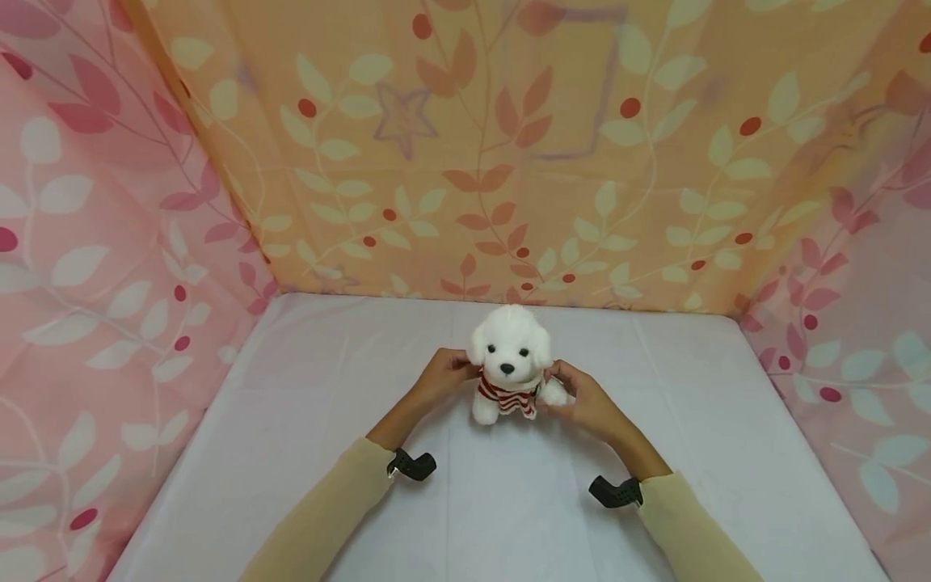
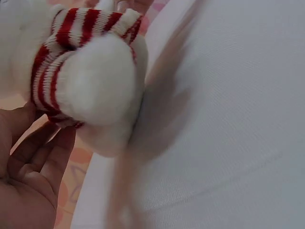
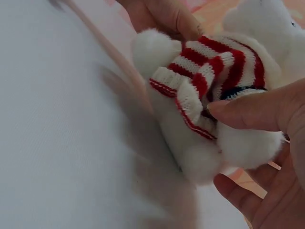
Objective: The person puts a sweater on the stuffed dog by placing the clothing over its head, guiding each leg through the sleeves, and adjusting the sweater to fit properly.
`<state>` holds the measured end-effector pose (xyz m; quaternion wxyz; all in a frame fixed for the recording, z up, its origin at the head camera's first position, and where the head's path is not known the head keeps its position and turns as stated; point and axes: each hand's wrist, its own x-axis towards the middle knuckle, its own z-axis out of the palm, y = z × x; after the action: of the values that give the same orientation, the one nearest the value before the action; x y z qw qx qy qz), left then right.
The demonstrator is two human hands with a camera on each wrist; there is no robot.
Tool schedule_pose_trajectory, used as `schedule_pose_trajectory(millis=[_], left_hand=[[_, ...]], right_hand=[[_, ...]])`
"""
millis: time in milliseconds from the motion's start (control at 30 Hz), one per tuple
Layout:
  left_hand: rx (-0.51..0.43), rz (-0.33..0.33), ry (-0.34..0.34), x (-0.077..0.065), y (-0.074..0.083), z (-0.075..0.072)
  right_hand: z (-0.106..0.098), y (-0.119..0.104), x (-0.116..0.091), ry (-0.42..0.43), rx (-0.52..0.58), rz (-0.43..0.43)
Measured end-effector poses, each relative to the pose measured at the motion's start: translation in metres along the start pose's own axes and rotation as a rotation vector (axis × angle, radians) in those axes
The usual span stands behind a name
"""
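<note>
A white plush dog [image 1: 508,339] with dark eyes and nose faces the head camera, and it wears a red-and-white striped knit sweater [image 3: 205,59]. My left hand [image 1: 445,376] holds the toy's side; in the left wrist view its thumb and fingers [image 2: 59,152] pinch the sweater near one fluffy front leg [image 2: 102,78]. On the opposite side my right hand [image 1: 589,404] grips around the other front leg [image 3: 250,145], its thumb [image 3: 248,112] pressed against the sweater and its fingers curled below. Parts of the toy's back are hidden in the head view.
A white cloth-covered table [image 1: 349,372] lies under the toy. Leaf-patterned curtains stand around it: an orange one [image 1: 451,202] behind, pink ones at left [image 1: 109,323] and right [image 1: 858,347]. Black wrist devices [image 1: 414,466] sit on both wrists.
</note>
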<state>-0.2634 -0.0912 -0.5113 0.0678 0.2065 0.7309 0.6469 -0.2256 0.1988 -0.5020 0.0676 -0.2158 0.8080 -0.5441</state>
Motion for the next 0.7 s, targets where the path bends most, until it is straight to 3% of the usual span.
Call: schedule_pose_trajectory(millis=[133,233,367,533,633,700], left_hand=[[0.090,-0.026,0.026,-0.006,0.006,0.000],[0.126,-0.016,0.007,-0.009,0.010,0.002],[0.161,0.014,-0.020,-0.011,0.015,0.004],[0.204,0.060,0.038,-0.011,0.023,0.001],[0.170,0.089,0.035,-0.010,0.033,-0.002],[0.164,0.106,-0.015,-0.011,0.042,-0.004]], right_hand=[[-0.002,0.002,-0.010,-0.076,-0.025,-0.037],[-0.002,0.001,-0.014,-0.078,-0.051,-0.077],[0.002,-0.007,-0.014,0.021,-0.147,-0.100],[0.005,-0.022,-0.005,0.188,-0.219,-0.075],[0.003,-0.030,0.002,0.218,-0.249,-0.078],[0.001,-0.035,0.006,0.202,-0.278,-0.089]])
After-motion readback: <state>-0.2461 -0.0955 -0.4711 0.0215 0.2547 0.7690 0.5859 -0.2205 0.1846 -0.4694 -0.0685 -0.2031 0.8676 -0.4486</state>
